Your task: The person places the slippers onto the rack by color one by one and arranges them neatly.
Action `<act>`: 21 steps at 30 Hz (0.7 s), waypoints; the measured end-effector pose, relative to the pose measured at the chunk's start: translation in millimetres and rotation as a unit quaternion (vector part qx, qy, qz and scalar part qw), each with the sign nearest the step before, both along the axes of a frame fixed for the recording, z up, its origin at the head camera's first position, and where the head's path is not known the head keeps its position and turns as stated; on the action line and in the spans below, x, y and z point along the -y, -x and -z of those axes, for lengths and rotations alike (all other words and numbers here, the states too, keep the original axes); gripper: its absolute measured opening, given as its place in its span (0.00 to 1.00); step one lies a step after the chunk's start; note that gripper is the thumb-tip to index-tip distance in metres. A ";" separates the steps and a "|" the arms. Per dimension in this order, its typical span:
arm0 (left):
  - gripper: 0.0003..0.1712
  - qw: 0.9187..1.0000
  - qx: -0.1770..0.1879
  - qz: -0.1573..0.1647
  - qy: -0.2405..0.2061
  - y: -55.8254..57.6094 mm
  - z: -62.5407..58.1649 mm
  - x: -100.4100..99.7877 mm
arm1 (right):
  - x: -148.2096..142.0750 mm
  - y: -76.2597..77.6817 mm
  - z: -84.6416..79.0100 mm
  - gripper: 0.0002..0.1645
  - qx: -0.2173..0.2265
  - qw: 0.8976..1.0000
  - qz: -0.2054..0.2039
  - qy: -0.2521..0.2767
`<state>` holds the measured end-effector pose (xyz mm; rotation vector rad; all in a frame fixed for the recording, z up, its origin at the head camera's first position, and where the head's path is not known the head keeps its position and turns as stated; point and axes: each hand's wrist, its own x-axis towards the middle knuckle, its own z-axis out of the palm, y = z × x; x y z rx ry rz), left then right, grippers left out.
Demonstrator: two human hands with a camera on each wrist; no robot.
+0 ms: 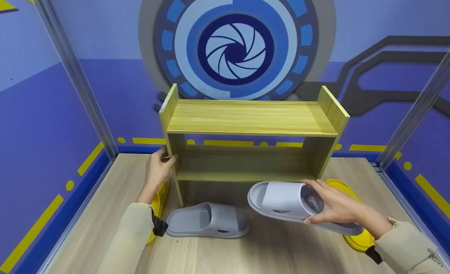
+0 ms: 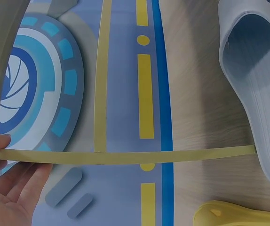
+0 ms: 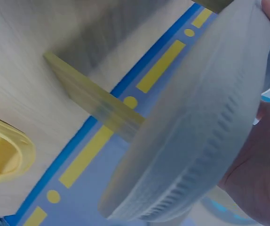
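My left hand (image 1: 159, 169) pinches the edge of the left side panel of a small wooden shelf (image 1: 247, 118); the left wrist view has thumb and fingers on either side of that panel (image 2: 125, 157). With my right hand (image 1: 337, 201) I grip a grey slipper (image 1: 282, 198), thumb on the near side and fingers over the far side. It hangs above the floor at the shelf's lower right, its sole edge (image 3: 191, 146) large in the right wrist view. A second grey slipper (image 1: 190, 220) lies on the floor before the shelf's left part.
One yellow slipper (image 1: 360, 239) lies right of the shelf, partly behind my right hand and the held slipper. Another yellow slipper (image 1: 160, 201) is on the left, mostly covered by my left forearm. Blue printed walls (image 1: 110, 95) enclose the wooden floor (image 1: 209, 258).
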<state>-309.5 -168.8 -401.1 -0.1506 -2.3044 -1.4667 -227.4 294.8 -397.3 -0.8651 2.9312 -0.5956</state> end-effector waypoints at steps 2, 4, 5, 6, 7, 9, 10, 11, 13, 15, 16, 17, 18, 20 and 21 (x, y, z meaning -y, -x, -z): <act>0.18 1.000 0.002 -0.001 0.002 -0.2 -0.1 0.0 | 1.4 -0.8 -5.6 0.56 -0.004 1.000 -0.004 0.003; 0.18 1.000 0.003 -0.001 0.002 -0.4 -0.3 0.0 | 2.4 -1.5 -11.3 0.56 -0.007 1.000 -0.004 0.008; 0.18 1.000 0.003 -0.001 0.000 -0.6 -0.4 -0.2 | 2.7 -1.7 -14.0 0.56 -0.008 1.000 -0.004 0.008; 0.18 1.000 0.002 0.000 -0.001 -0.4 -0.5 -0.2 | 2.9 -1.9 -16.7 0.56 -0.011 1.000 -0.004 0.008; 0.18 1.000 0.002 0.001 -0.001 -0.5 -0.6 -0.4 | 3.1 -2.2 -19.3 0.56 -0.012 1.000 -0.003 0.008; 0.18 1.000 0.002 0.003 -0.003 -0.5 -0.5 -0.4 | 3.0 -2.8 -24.8 0.56 -0.009 1.000 -0.001 0.006; 0.18 1.000 0.001 0.004 -0.004 -0.4 -0.5 -0.4 | 3.0 -3.1 -27.6 0.55 -0.010 1.000 0.000 0.004; 0.18 1.000 0.001 0.004 -0.003 -0.3 -0.2 -0.4 | 3.1 -3.2 -30.3 0.55 -0.014 1.000 -0.001 0.002; 0.19 1.000 0.001 0.003 -0.002 -0.3 -0.2 -0.4 | 3.2 -3.6 -36.3 0.55 -0.022 1.000 -0.001 -0.004; 0.19 1.000 -0.001 0.000 0.001 -0.1 0.1 -0.2 | 3.4 -4.0 -42.8 0.55 -0.032 0.999 0.000 -0.008; 0.19 1.000 -0.001 -0.001 0.002 0.1 0.1 -0.2 | 3.8 -4.2 -46.1 0.55 -0.039 0.999 0.000 -0.010; 0.19 1.000 -0.002 -0.003 0.003 0.2 0.1 -0.2 | 4.2 -4.4 -49.5 0.56 -0.044 0.999 0.002 -0.012; 0.19 1.000 -0.002 -0.005 0.003 0.2 0.0 -0.3 | 4.5 -4.9 -53.1 0.56 -0.048 0.999 0.004 -0.015; 0.19 1.000 -0.002 -0.005 0.004 0.2 0.0 -0.4 | 5.3 -5.2 -59.7 0.57 -0.056 0.998 0.007 -0.017; 0.19 1.000 -0.001 -0.006 0.003 0.2 -0.1 -0.5 | 5.7 -5.4 -62.8 0.57 -0.058 0.998 0.008 -0.019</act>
